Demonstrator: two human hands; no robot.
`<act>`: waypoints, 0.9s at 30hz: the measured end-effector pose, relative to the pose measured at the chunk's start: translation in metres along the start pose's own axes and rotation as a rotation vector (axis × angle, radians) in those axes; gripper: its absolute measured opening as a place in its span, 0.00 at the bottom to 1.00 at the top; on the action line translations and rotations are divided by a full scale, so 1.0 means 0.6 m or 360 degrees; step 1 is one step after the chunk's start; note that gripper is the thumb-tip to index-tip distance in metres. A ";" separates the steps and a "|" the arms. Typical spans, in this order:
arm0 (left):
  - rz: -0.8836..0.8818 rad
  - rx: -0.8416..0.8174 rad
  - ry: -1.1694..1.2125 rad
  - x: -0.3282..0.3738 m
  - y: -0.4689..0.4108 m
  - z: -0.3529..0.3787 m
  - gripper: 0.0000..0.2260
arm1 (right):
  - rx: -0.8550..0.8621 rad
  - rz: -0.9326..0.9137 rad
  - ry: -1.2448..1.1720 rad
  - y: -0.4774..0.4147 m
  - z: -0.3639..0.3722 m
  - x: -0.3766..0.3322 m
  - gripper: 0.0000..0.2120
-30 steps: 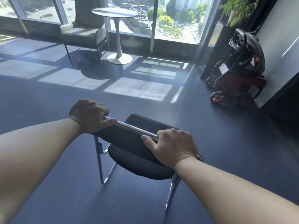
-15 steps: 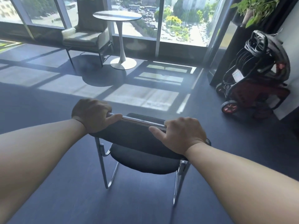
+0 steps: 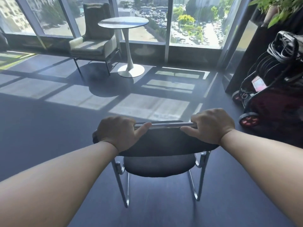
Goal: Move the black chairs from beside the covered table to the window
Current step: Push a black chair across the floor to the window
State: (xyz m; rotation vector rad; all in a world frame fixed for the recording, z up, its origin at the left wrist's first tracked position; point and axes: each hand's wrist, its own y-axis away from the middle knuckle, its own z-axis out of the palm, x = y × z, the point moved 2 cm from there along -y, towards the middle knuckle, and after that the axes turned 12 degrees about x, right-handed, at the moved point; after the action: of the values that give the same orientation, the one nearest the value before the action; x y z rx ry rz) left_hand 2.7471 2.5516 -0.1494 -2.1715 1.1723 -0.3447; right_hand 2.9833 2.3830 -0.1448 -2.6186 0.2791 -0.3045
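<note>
A black chair with a chrome sled frame is right in front of me, its back towards me. My left hand grips the left end of the backrest's metal top rail, thumb lying along the rail. My right hand grips the right end the same way. The chair faces the tall window across a stretch of dark floor. The covered table is out of view.
A grey armchair and a round white pedestal table stand by the window, ahead left. A red and black stroller loaded with cables stands at the right beside a dark pillar, under a green plant. Sunlit patches mark the floor ahead.
The chair has swung round square to the window and moved closer to it. The armchair, round table and stroller all loom larger. Both hands keep their grip on the top rail.
</note>
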 end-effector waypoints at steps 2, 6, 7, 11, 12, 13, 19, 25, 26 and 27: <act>0.0008 0.0016 0.0023 0.004 -0.024 0.015 0.31 | -0.0027 -0.0006 -0.0003 -0.021 0.014 0.021 0.34; 0.0104 -0.0006 0.0031 -0.020 -0.054 0.075 0.32 | -0.0043 0.0029 0.0019 -0.033 0.058 0.029 0.38; 0.0159 0.0027 0.0029 -0.032 -0.064 0.089 0.31 | -0.0038 0.0052 0.0017 -0.038 0.066 0.025 0.38; 0.0325 0.0101 0.0055 -0.113 -0.126 0.152 0.31 | -0.0112 0.0165 0.0001 -0.101 0.088 -0.001 0.38; 0.0364 0.0106 0.0059 -0.135 -0.146 0.169 0.32 | -0.0117 0.0200 -0.0012 -0.122 0.094 -0.010 0.38; 0.0398 0.0105 0.0068 -0.154 -0.163 0.183 0.33 | -0.0120 0.0236 -0.0017 -0.140 0.098 -0.021 0.38; 0.0527 0.0047 0.0148 -0.268 -0.271 0.271 0.34 | -0.0222 0.0458 -0.0025 -0.250 0.156 -0.075 0.38; 0.0593 -0.0090 0.0162 -0.320 -0.358 0.336 0.38 | -0.0250 0.0557 0.0029 -0.338 0.196 -0.071 0.38; 0.0600 -0.0101 0.0157 -0.330 -0.369 0.346 0.38 | -0.0249 0.0565 0.0031 -0.351 0.203 -0.073 0.38; 0.0610 -0.0101 0.0158 -0.340 -0.380 0.358 0.39 | -0.0241 0.0572 0.0042 -0.365 0.213 -0.073 0.38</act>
State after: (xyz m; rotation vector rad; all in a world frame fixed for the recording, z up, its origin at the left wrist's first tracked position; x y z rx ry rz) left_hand 2.8879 2.8980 -0.1520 -1.9429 1.6383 -0.2521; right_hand 3.0061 2.6390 -0.1544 -2.6455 0.7970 -0.1995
